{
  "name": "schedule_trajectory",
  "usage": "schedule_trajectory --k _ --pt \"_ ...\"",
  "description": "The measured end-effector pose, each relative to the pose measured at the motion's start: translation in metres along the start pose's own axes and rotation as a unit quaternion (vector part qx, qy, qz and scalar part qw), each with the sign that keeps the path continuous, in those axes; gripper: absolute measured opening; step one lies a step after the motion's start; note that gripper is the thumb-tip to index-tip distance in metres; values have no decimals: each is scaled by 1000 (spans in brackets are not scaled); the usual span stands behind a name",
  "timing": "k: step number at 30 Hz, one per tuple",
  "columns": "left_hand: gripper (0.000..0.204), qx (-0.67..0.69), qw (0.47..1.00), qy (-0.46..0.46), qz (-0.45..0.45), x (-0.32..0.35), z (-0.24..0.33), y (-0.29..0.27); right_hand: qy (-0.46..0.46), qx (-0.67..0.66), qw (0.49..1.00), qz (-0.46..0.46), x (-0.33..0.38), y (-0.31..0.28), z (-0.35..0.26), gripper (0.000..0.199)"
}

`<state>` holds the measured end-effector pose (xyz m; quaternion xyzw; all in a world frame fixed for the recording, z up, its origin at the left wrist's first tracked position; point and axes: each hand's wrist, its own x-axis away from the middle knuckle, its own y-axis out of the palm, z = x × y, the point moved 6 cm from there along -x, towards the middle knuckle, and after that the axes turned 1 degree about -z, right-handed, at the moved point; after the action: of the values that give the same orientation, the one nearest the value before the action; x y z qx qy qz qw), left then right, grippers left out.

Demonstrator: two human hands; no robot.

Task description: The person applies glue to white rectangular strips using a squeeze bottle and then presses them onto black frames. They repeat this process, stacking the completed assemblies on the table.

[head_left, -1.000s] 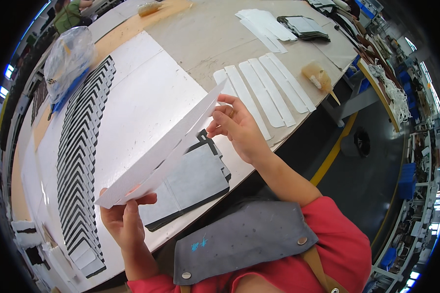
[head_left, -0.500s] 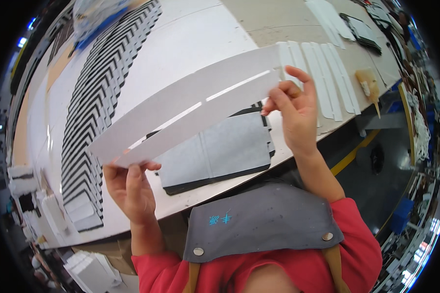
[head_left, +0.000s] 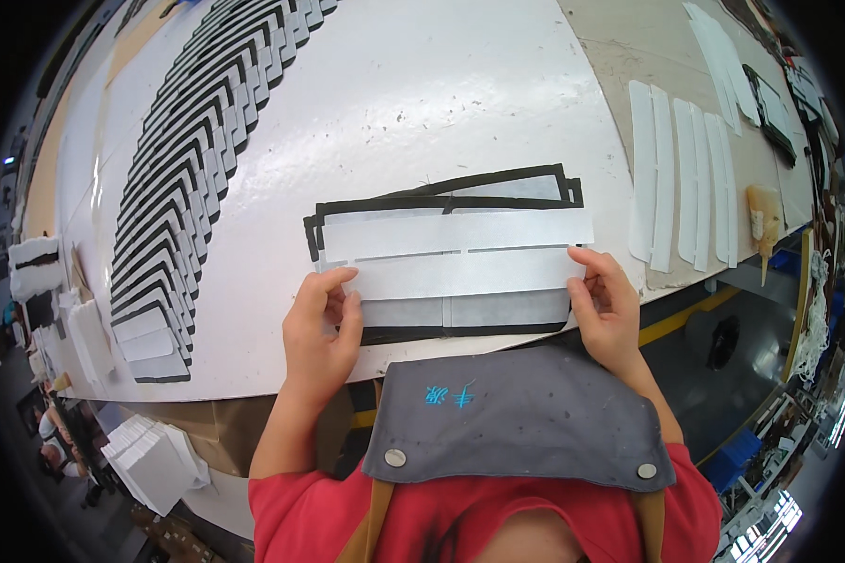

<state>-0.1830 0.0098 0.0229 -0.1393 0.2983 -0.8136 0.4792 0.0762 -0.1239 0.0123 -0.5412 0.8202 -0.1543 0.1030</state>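
Observation:
A long white slotted strip lies flat across a grey panel with black edges on the white table. My left hand pinches the strip's left end, thumb and fingers on top. At the strip's right end, my right hand holds it the same way. The strip covers the upper half of the panel, and a second black-edged piece shows just behind it.
A long curved row of overlapping black-edged white pieces runs along the left. Several white strips lie at the right near a brush. Stacks of white pieces sit below the table edge at left.
The strip was held up in the air, tilted, between both hands. It has come down and now lies level on the panel, hands still at its ends.

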Motion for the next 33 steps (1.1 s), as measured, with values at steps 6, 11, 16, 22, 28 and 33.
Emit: schedule_trajectory --k 6,11,16,22,28,33 --pt "34 -19 1000 -4 -12 -7 0 3 3 17 1000 -2 -2 2 2 35" --pt "37 -40 999 20 -6 -10 -2 1 -1 39 999 -7 -4 4 0 36" --pt "37 -46 999 19 -4 -11 0 2 6 50 999 -11 -5 4 -1 36" --pt "39 -55 997 41 18 -10 -1 1 13 55 998 -16 -8 6 -5 37" --pt "37 -55 998 10 12 -11 -2 2 16 71 997 -17 -9 8 -7 38" --pt "37 -82 996 13 8 -13 -1 1 1 97 995 -24 -11 10 -9 39"
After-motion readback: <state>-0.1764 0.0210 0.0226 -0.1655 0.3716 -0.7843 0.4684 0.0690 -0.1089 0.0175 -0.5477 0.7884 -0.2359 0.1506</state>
